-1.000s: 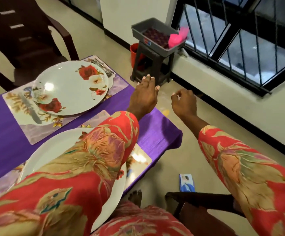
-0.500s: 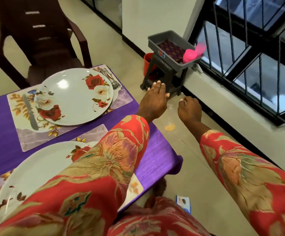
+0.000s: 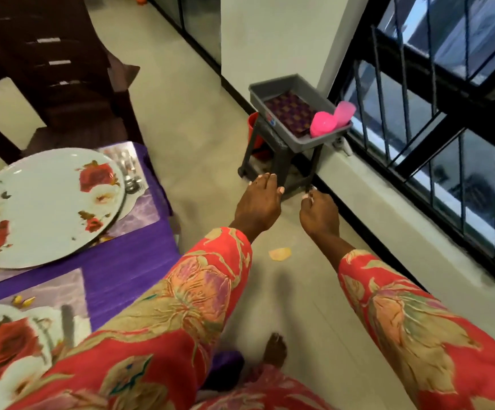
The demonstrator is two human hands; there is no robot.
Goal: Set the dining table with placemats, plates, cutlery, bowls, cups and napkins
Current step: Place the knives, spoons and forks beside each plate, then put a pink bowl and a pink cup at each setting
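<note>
Two hands out, empty: left hand fingers straight, right hand loosely curled. Pink cups in grey tray far-right; right hand nearer.

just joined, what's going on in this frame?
A person is setting a dining table and has turned away from it. Both hands are empty and stretched out toward a grey tray on a small stool by the window; the left hand is flat, the right hand loosely curled. The tray holds pink cups and a patterned cloth. On the purple table, two floral plates already sit on placemats.
</note>
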